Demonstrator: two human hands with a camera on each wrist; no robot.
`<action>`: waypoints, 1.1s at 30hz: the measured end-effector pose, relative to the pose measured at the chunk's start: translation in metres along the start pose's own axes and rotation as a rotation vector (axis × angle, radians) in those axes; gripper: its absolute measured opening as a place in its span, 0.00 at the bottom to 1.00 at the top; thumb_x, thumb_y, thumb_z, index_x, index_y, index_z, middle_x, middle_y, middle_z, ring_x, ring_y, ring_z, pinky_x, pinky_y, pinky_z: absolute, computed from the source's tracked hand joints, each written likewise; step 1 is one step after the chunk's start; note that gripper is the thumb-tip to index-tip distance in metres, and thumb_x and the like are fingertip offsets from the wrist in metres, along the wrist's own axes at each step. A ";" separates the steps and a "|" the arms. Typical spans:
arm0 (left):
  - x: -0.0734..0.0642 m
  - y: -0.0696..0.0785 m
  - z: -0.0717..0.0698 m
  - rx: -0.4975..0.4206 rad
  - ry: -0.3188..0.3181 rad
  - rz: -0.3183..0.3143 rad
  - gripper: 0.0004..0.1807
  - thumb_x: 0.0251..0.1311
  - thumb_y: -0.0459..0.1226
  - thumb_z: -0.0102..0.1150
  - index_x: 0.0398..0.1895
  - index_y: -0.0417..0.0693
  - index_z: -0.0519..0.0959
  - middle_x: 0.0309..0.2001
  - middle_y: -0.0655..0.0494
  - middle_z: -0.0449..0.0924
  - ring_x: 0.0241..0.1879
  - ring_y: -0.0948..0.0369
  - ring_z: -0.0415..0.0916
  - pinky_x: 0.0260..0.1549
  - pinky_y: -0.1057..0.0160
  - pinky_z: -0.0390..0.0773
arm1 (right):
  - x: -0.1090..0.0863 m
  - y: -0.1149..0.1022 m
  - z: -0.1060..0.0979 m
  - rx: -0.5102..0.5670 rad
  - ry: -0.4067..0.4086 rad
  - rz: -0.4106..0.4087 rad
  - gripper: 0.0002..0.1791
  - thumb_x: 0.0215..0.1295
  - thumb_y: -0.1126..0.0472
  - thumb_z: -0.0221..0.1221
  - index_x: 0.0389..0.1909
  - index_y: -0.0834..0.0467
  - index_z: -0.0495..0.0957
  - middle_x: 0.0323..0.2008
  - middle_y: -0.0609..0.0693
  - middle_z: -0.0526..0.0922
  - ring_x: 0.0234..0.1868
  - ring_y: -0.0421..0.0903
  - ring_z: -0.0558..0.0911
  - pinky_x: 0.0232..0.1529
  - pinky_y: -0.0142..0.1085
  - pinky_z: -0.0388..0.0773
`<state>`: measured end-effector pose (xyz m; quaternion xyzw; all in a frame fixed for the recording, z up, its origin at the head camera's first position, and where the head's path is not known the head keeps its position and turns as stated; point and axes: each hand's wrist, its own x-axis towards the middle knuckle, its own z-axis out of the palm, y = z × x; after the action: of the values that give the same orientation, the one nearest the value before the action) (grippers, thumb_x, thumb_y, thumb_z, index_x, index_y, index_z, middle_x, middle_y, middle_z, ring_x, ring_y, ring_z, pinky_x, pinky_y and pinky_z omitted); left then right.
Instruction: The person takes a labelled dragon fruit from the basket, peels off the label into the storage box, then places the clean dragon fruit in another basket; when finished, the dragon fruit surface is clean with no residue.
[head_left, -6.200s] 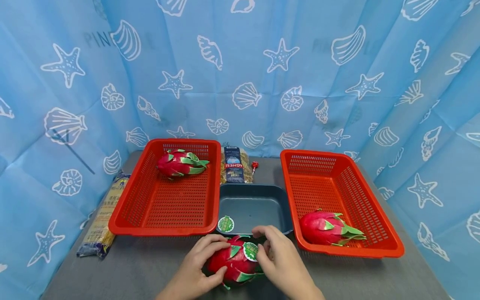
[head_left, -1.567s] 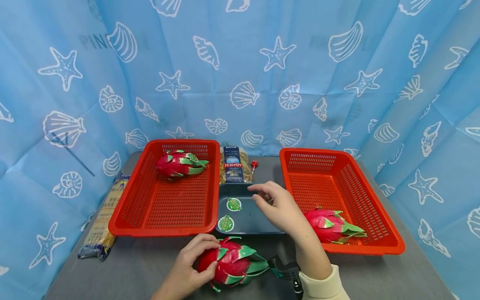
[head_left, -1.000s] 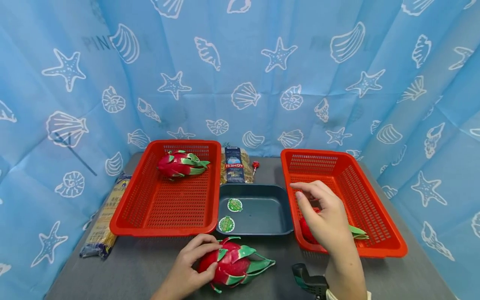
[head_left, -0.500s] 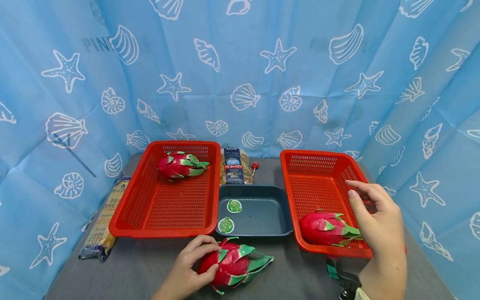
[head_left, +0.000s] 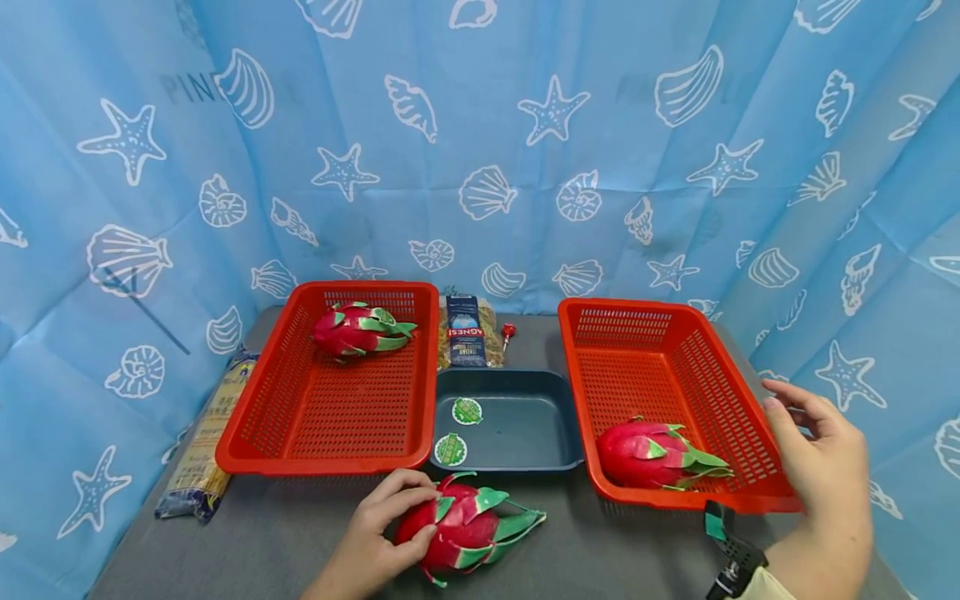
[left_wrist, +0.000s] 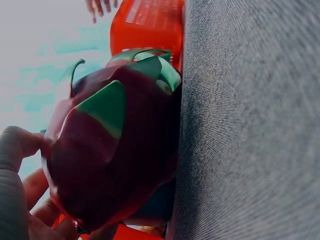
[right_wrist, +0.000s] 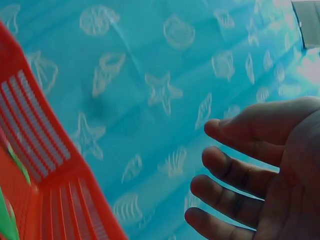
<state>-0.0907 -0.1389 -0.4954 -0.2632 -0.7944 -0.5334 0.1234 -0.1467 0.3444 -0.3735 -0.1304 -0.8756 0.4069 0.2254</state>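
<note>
"Your left grip [head_left: 381, 525] curls round the left end of the fruit [head_left: 480, 533], on the near counter [head_left: 600, 554]. What's changed?"

"Your right grip [head_left: 816, 450] has swung from above the tray [head_left: 532, 425] to the right edge of the right basket [head_left: 712, 501]. It's loose-fingered, holding nothing, leaving the fruit to your left alone."

"How does your fruit look?"

"Glossy pinkish-red, on its side, green tips pointing right. Two stickers [head_left: 451, 449] lie in the tray."
</note>
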 end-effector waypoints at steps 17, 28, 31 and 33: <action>0.002 0.008 -0.001 -0.064 0.040 -0.021 0.19 0.54 0.27 0.74 0.49 0.52 0.87 0.50 0.58 0.80 0.51 0.58 0.77 0.48 0.62 0.83 | 0.016 0.084 -0.025 0.145 -0.518 0.352 0.37 0.77 0.44 0.54 0.80 0.45 0.50 0.51 0.42 0.78 0.38 0.29 0.82 0.38 0.33 0.84; 0.035 0.057 -0.018 -0.258 0.041 -0.159 0.15 0.61 0.31 0.71 0.52 0.49 0.87 0.52 0.53 0.79 0.52 0.53 0.78 0.47 0.59 0.83 | 0.005 0.109 -0.016 0.573 -0.556 0.318 0.30 0.81 0.60 0.51 0.74 0.26 0.62 0.44 0.25 0.81 0.38 0.39 0.88 0.37 0.30 0.83; 0.052 0.071 -0.025 -0.329 0.075 -0.143 0.17 0.62 0.28 0.68 0.54 0.44 0.86 0.53 0.49 0.78 0.53 0.50 0.79 0.46 0.55 0.83 | 0.007 0.109 -0.015 0.581 -0.561 0.319 0.32 0.80 0.60 0.52 0.76 0.30 0.59 0.45 0.25 0.81 0.39 0.39 0.88 0.38 0.30 0.83; 0.065 0.078 -0.027 -0.352 0.103 -0.091 0.18 0.62 0.25 0.67 0.55 0.41 0.85 0.54 0.46 0.77 0.54 0.49 0.78 0.46 0.53 0.84 | 0.008 0.109 -0.014 0.576 -0.559 0.324 0.32 0.80 0.60 0.52 0.77 0.30 0.58 0.44 0.25 0.81 0.39 0.39 0.88 0.38 0.30 0.83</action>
<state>-0.1039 -0.1220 -0.3928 -0.2168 -0.6925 -0.6820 0.0917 -0.1417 0.4263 -0.4470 -0.0826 -0.7221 0.6842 -0.0598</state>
